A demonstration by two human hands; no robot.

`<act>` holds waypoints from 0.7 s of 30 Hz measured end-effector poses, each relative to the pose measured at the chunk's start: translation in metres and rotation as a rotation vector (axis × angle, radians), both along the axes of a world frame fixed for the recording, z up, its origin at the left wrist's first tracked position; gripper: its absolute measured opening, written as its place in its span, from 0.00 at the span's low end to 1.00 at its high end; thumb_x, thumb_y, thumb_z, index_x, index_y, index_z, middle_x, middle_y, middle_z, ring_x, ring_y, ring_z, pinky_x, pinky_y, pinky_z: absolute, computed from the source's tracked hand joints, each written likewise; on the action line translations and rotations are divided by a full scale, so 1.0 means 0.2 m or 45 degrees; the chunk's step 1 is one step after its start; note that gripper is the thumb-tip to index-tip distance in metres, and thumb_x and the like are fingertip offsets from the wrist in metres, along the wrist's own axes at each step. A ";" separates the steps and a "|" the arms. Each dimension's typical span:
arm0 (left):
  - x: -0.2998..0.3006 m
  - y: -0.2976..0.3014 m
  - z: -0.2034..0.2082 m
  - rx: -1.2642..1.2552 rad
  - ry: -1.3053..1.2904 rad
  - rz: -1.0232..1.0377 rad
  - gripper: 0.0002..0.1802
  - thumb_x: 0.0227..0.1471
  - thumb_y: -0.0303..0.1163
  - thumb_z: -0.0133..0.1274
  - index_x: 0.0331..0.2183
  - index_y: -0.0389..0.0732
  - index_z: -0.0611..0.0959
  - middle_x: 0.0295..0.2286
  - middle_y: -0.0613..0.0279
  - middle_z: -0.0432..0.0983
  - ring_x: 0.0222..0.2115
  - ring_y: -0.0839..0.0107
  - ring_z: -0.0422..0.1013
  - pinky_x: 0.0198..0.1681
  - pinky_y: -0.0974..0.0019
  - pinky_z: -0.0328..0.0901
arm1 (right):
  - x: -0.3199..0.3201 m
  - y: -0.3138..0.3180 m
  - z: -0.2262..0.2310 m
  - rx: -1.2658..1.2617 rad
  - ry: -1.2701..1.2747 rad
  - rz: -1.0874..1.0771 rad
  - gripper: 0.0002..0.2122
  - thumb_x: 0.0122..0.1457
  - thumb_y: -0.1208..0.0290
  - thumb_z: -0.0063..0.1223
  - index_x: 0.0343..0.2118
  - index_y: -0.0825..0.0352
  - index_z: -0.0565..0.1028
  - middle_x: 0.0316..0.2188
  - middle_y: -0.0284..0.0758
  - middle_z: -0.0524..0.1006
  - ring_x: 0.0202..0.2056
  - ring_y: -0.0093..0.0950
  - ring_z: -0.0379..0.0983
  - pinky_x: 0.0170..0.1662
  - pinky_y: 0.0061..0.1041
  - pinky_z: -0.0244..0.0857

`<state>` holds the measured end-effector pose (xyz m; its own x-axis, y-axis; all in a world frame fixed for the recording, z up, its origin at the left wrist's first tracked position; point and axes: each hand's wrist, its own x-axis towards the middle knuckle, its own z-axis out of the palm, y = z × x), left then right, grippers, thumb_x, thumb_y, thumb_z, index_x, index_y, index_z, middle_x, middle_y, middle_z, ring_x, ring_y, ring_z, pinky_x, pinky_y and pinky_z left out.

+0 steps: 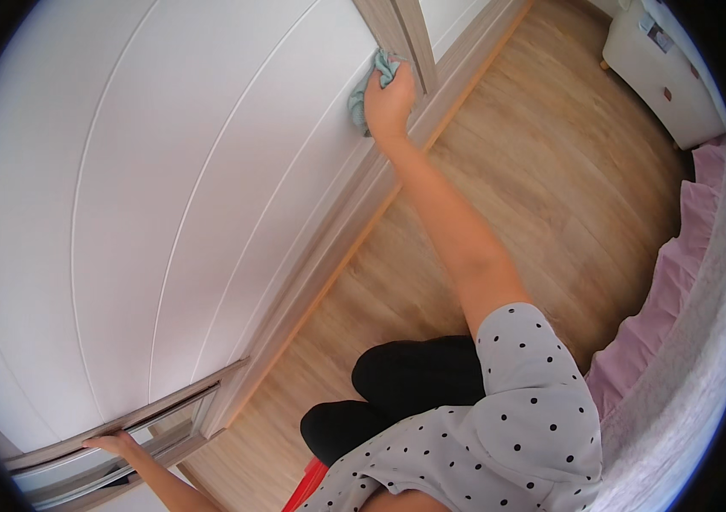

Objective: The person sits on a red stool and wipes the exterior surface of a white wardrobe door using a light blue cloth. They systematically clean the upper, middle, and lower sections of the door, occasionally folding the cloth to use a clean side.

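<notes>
A crumpled grey-green cloth [358, 107] is bunched in my right hand [390, 101]. That hand is closed around it and presses it against the white grooved door panel [218, 171], beside the wooden upright at its far end. Part of the cloth sticks out past my thumb side. Down at the lower left, my left hand [116, 443] grips the wood-coloured door edge [167, 394], some of its fingers hidden. My right arm is stretched out far ahead, while the left reaches out to the side.
A wooden bottom rail [329, 247] runs along the doors above the wood-look floor [542, 162]. A white cabinet on short feet [666, 77] stands at the far right. A bed with a pink ruffled skirt [649, 299] lies along my right side. My black-clad knees [414, 371] are bent near the door.
</notes>
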<state>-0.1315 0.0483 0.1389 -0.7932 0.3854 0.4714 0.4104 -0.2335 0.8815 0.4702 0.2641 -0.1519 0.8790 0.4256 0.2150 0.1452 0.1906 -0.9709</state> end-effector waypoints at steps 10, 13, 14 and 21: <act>0.01 -0.01 0.00 0.001 -0.032 -0.005 0.45 0.49 0.66 0.28 0.55 0.38 0.54 0.55 0.53 0.50 0.54 0.56 0.51 0.56 0.54 0.49 | 0.03 0.04 0.38 0.257 -0.564 -0.123 0.15 0.45 0.82 0.49 0.39 0.71 0.70 0.30 0.43 0.67 0.36 0.42 0.65 0.39 0.31 0.61; 0.04 -0.01 0.01 0.013 -0.025 -0.009 0.45 0.49 0.65 0.28 0.55 0.38 0.54 0.55 0.53 0.50 0.54 0.56 0.50 0.57 0.55 0.48 | -0.03 -0.01 0.12 0.089 -0.310 -0.065 0.17 0.42 0.83 0.49 0.40 0.70 0.69 0.35 0.44 0.65 0.38 0.42 0.64 0.40 0.32 0.60; -0.01 -0.02 0.01 0.014 -0.006 0.001 0.45 0.49 0.65 0.28 0.55 0.37 0.54 0.55 0.53 0.50 0.54 0.56 0.50 0.57 0.56 0.48 | -0.05 -0.02 0.03 0.019 -0.224 -0.038 0.20 0.40 0.85 0.49 0.41 0.69 0.69 0.38 0.45 0.65 0.40 0.43 0.63 0.40 0.34 0.61; 0.04 -0.02 0.00 -0.012 0.026 -0.070 0.47 0.49 0.65 0.28 0.55 0.34 0.51 0.55 0.50 0.47 0.54 0.55 0.49 0.57 0.55 0.48 | -0.17 -0.07 -0.10 -0.041 -0.098 0.044 0.19 0.44 0.82 0.47 0.44 0.70 0.68 0.35 0.45 0.65 0.34 0.40 0.63 0.36 0.31 0.61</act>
<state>-0.1228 0.0437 0.1386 -0.7609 0.4329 0.4833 0.4150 -0.2479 0.8754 0.4356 0.2511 -0.1719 0.8452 0.4630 0.2669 0.2132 0.1658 -0.9628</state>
